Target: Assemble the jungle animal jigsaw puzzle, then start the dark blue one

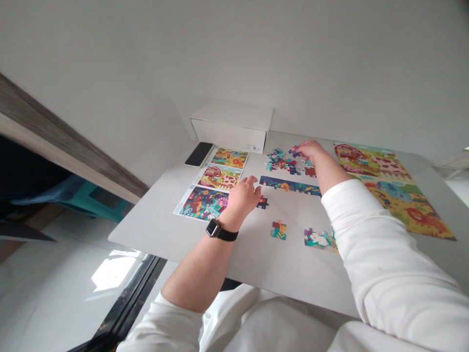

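Observation:
My right hand [309, 149] pinches a dark puzzle piece [294, 151] at the right end of a pile of loose puzzle pieces [280, 162]. Below the pile lies a joined dark blue strip [289, 186], its right end hidden by my right arm. My left hand [246, 193], with a black watch on the wrist, hovers or rests with fingers apart beside a small red and blue piece [263, 202], partly covering it. Nearer the front edge are an orange and teal piece [279, 230] and a joined section with a white rabbit [318, 238].
A printed picture sheet [219, 178] lies left of my left hand, beside a black phone [199, 154]. A white box [230, 128] stands at the back. Two assembled farm and animal pictures [394, 188] lie on the white table [157, 215], right of my arm.

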### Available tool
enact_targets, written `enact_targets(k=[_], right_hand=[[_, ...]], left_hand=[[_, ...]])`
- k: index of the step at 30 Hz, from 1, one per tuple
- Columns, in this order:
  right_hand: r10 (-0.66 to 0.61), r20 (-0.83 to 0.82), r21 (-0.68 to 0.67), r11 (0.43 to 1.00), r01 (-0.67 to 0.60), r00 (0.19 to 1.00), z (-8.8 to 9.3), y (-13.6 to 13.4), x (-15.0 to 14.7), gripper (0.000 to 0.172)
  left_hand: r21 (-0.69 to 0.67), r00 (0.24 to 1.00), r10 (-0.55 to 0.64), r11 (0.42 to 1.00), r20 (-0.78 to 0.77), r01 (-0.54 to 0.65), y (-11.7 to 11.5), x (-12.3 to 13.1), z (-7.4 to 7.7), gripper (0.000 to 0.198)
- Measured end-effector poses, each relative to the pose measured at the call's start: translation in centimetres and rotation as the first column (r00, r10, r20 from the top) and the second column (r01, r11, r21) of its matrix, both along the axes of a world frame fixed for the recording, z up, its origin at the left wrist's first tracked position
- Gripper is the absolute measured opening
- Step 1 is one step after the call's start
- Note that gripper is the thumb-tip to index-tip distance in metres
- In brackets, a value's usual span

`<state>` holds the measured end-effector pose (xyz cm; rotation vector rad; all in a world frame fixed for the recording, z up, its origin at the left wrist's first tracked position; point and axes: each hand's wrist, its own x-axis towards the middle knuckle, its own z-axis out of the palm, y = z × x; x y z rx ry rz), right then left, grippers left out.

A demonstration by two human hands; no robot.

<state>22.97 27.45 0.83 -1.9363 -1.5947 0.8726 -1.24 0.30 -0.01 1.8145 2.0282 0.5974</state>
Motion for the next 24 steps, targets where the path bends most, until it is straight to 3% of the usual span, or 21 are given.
enact_targets(k=[3,7,13,18,21,24], right_hand=[[-0.077,-0.165,0.018,0.997,0.082,0.983,1.3,-1.4,1.2,0.021],[-0.071,-0.341,-0.002,0.997,0.075,0.937,3.0,-4.1,3.9,0.022],[-0.032,-0.486,0.089,0.992,0.085,0.873,4.0,-11.2,10.1,0.027],[0.039,-0.578,0.098,0.995,0.022,0.815,2.4,-19.4,11.9,0.039],[0.103,-0.597,0.122,0.992,-0.038,0.796,0.6,-23.4,10.4,0.048],[0.182,-0.597,0.161,0.981,-0.106,0.782,-1.0,-25.7,8.0,0.049]], left_hand=[[-0.001,1.000,-0.003,1.000,0.001,0.003,0.0,0.0,-0.1,0.029],[0.015,1.000,-0.013,1.000,-0.002,0.013,0.2,-0.2,-0.4,0.029],[0.074,0.998,-0.070,0.995,-0.004,0.070,0.2,0.1,-0.8,0.030],[0.142,0.981,-0.186,0.974,0.054,0.177,-0.4,1.3,-0.4,0.029],[0.166,0.950,-0.279,0.952,0.138,0.255,-0.8,2.1,-0.2,0.028],[0.180,0.903,-0.362,0.928,0.232,0.326,-1.2,3.1,0.0,0.029]])
